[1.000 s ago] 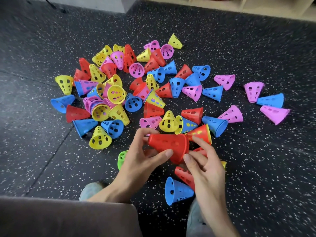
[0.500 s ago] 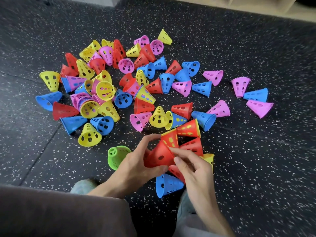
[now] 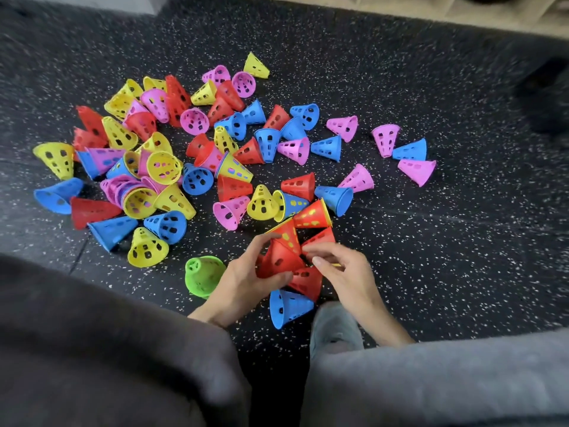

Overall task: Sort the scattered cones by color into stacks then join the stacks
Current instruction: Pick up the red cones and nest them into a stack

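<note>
Pile of cones (image 3: 172, 167): lay scattered across the speckled floor (image 3: 446, 241), mixed colours.
Green cone (image 3: 201, 274): sat just left of the left hand.
Left hand (image 3: 246, 282): fingers curled round a red cone (image 3: 277, 260).
Right hand (image 3: 345, 269): fingertips pinched narrow at that cone's right edge.
Blue cone (image 3: 288, 306): lay below both hands.

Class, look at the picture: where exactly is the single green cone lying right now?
In the head view the green cone lies on the speckled floor, low and left of centre, just left of the left hand, below a yellow cone.
</note>
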